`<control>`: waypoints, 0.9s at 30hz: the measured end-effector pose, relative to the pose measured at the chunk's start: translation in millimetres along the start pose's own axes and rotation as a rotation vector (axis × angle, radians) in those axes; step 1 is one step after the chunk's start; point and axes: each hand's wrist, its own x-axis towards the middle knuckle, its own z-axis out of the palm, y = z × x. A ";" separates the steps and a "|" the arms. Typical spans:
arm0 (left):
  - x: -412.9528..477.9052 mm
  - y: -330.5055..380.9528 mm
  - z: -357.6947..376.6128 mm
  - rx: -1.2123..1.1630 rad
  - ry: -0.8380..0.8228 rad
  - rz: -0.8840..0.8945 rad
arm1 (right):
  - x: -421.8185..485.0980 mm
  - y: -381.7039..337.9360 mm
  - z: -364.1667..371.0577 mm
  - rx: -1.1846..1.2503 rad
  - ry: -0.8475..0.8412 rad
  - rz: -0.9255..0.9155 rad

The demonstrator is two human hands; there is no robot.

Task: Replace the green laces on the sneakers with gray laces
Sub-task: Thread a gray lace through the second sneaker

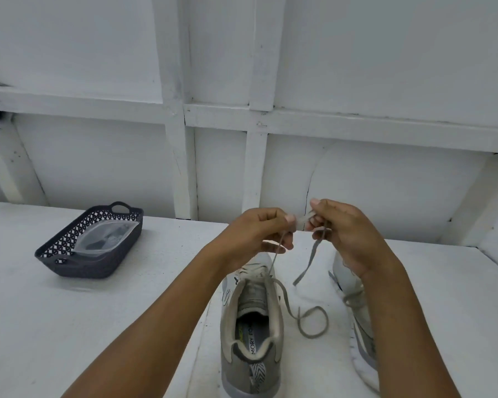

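Observation:
A grey sneaker (250, 334) stands on the white table, heel towards me, threaded with a gray lace (305, 320). My left hand (259, 234) and my right hand (342, 228) are raised above its toe, close together, and both pinch the gray lace between them. One strand runs from my left hand down to the shoe's top eyelets. A loose end hangs below my right hand, and another part loops on the table right of the shoe. A second grey sneaker (357, 311) lies to the right, largely hidden by my right forearm. No green lace is visible.
A dark openwork plastic basket (55, 254) with a clear plastic bag (107, 234) inside sits at the back left of the table. A white panelled wall with beams rises behind the table.

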 end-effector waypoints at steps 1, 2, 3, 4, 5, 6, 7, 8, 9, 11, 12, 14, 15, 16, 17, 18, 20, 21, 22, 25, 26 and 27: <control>1.8 2.3 1.1 -0.020 0.019 0.012 | -0.7 -4.1 -1.2 0.044 0.006 -0.013; 3.2 3.0 0.9 -0.019 0.044 0.018 | -1.0 -7.0 -2.3 0.087 0.014 -0.026; 4.4 2.4 -0.3 0.001 0.076 0.019 | -1.7 -10.1 -3.1 0.125 0.024 -0.043; 5.4 0.4 -2.1 0.045 0.118 0.016 | -2.1 -12.2 -4.5 0.152 0.041 -0.064; 6.6 -3.9 -5.4 0.111 0.172 0.005 | -2.5 -13.7 -5.4 0.173 0.059 -0.084; 8.5 -9.8 -9.3 0.194 0.236 -0.014 | -2.7 -14.5 -6.3 0.196 0.079 -0.101; 10.0 -16.1 -13.2 0.283 0.301 -0.039 | -3.3 -15.1 -6.7 0.219 0.097 -0.114; 11.7 -22.8 -17.1 0.376 0.359 -0.069 | -3.4 -15.4 -6.5 0.240 0.112 -0.122; 12.8 -29.2 -20.9 0.469 0.404 -0.100 | -3.3 -15.0 -5.9 0.258 0.125 -0.126; 13.1 -40.5 -27.1 0.636 0.470 -0.168 | -2.6 -12.5 -3.9 0.294 0.140 -0.120; 12.1 -45.3 -30.3 0.712 0.498 -0.202 | -2.3 -10.8 -2.6 0.308 0.145 -0.115; 9.6 -54.4 -37.7 0.834 0.530 -0.267 | -2.4 -7.1 -0.3 0.329 0.152 -0.110; 7.6 -58.2 -40.9 0.885 0.535 -0.302 | -2.6 -5.9 1.3 0.340 0.149 -0.112; 5.6 -61.1 -43.1 0.923 0.529 -0.333 | -2.8 -4.5 2.5 0.350 0.144 -0.114; 3.2 -63.0 -44.8 0.949 0.524 -0.360 | -3.1 -3.7 4.1 0.362 0.138 -0.117; 1.4 -64.8 -46.6 0.965 0.520 -0.380 | -3.4 -2.9 6.0 0.380 0.130 -0.122; -1.6 -66.3 -50.2 0.989 0.512 -0.397 | -3.7 -1.4 9.0 0.450 0.100 -0.136; -3.2 -66.6 -52.2 1.009 0.495 -0.404 | -3.8 -1.0 10.4 0.494 0.080 -0.141; -5.4 -66.8 -54.5 1.023 0.470 -0.402 | -3.9 0.0 11.9 0.522 0.064 -0.141; -16.9 -58.6 -57.4 0.989 0.432 -0.285 | -2.9 5.0 17.4 0.440 0.067 -0.118; -22.1 -50.9 -55.9 0.958 0.420 -0.233 | -2.5 7.7 20.0 0.370 0.070 -0.107; -27.6 -43.1 -54.3 0.924 0.383 -0.214 | -2.2 10.4 23.1 0.296 0.066 -0.093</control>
